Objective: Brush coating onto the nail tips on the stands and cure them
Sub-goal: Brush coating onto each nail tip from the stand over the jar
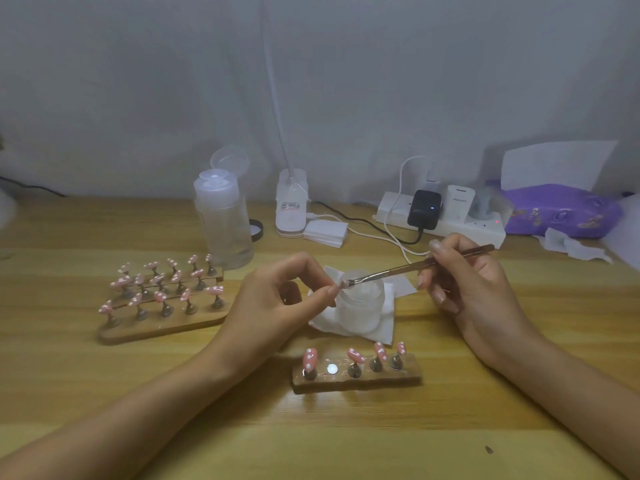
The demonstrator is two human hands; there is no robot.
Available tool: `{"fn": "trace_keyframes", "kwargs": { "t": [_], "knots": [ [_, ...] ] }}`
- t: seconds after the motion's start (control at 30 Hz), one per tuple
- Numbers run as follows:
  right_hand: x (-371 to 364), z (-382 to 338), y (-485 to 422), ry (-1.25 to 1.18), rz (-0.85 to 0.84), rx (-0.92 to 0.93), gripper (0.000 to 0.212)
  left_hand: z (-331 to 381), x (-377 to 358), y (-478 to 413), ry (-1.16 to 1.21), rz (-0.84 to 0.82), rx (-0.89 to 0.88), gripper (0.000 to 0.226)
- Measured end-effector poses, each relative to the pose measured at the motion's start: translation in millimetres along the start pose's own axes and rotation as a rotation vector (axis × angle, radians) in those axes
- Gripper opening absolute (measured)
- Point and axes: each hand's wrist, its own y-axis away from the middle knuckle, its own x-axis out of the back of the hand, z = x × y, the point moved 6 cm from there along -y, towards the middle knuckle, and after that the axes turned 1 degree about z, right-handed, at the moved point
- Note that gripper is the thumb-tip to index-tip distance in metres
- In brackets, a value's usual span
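Sitting nearest, at 6 o'clock of the frosted jar (360,306): small wooden stand (384,380), four pink nail tips (310,358) on pegs, second slot a bare magnet disc (332,368). Left hand (277,299) pinches a held tip (343,285) between thumb and forefinger, over the jar mouth. Right hand (474,289), 3 o'clock, fingers clamped round the brush (398,270) pen-style; bristles touch that tip. Jar stands on white paper (386,332). 9 o'clock: bigger stands (166,323), rows of pink tips. Far, 11 to 2 o'clock: flip-top bottle (223,220) with its lid open, power strip (478,230), purple tissue pack (561,213).
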Motion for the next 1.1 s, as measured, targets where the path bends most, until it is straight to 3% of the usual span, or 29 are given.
{"fn": "trace_keyframes", "kwargs": {
  "t": [0.63, 1.1],
  "knots": [
    [-1.7, -1.6, 0.1, -0.006, -0.028, 0.027, 0.022, -3.7, 0.8, -0.8, 0.023, 0.0, 0.012, 0.011],
    [0.1, -1.7, -0.7, -0.027, -0.007, 0.027, 0.022, -2.5, 0.4, -1.3, 0.107, -0.007, 0.069, 0.021]
  ]
}}
